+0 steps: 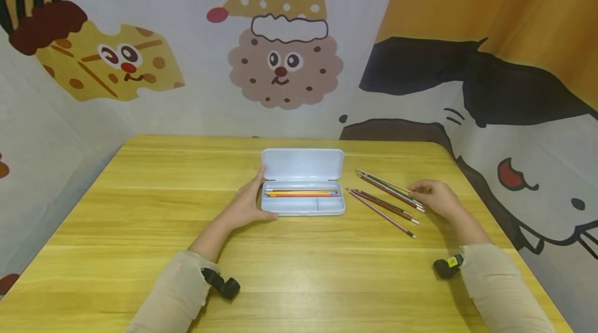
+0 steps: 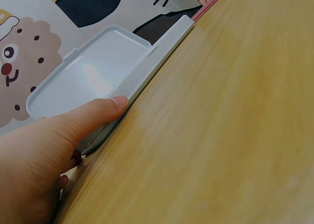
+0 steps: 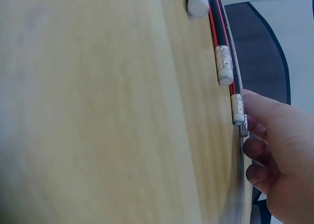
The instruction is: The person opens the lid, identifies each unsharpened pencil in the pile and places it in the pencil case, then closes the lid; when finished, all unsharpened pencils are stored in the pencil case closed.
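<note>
A pale blue pencil case (image 1: 294, 207) lies on the table with its lid (image 1: 302, 164) raised. Several pencils (image 1: 301, 194), mostly yellow and orange, rest in its rear compartment. My left hand (image 1: 242, 205) grips the case at its left end, thumb on the front wall. To the right of the case, several dark and red striped pencils (image 1: 383, 202) with white erasers lie slanted on the table. At the back of this group, my right hand (image 1: 439, 198) pinches a yellowish pencil (image 1: 383, 179) near its right end. Its eraser end is partly hidden by the fingers in the right wrist view.
The yellow wood-grain table (image 1: 299, 271) ends at a rear edge behind the case, against a cartoon-printed curtain (image 1: 187, 115). A dark wrist camera sits on each sleeve, the left camera (image 1: 229, 287) and the right camera (image 1: 446, 268), both low over the tabletop.
</note>
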`<state>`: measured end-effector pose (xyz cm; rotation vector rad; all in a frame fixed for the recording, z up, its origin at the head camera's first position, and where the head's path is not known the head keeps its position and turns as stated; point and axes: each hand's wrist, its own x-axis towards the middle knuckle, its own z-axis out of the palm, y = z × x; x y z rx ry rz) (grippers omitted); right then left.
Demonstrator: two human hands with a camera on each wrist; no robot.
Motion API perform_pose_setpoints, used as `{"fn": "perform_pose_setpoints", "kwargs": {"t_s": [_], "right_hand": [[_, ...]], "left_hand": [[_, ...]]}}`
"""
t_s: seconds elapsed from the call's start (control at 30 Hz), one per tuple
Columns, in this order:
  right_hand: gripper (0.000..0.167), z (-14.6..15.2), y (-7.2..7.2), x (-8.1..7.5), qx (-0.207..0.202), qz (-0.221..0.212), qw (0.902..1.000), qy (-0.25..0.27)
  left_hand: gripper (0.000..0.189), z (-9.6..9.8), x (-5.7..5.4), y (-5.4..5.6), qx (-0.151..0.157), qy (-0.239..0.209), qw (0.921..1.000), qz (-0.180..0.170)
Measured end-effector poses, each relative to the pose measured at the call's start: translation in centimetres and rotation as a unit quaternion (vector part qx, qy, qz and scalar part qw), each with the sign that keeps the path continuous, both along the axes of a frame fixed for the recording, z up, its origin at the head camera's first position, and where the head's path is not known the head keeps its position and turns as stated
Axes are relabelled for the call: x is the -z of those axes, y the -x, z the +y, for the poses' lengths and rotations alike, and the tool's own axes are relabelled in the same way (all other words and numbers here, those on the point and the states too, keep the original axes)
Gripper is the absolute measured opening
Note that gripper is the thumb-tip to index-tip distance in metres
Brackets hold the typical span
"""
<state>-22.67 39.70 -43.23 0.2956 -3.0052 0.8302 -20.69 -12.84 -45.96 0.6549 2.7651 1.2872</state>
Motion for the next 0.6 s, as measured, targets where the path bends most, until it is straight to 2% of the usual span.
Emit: {"fn": "perform_pose_setpoints", "kwargs": {"t_s": [0.37, 0.6], "right_hand": [[0.028, -0.1, -0.5, -0.1, 0.004, 0.019, 0.9998, -0.01], [0.028, -0.2, -1.3, -0.6, 0.028, 0.05, 0.9979, -0.03]], "left_hand": [[0.135, 0.0, 0.0, 0.0, 0.003, -0.001, 1.0, 0.006], [0.136, 0.0, -0.1, -0.1, 0.003, 0.001, 1.0, 0.006]]}}
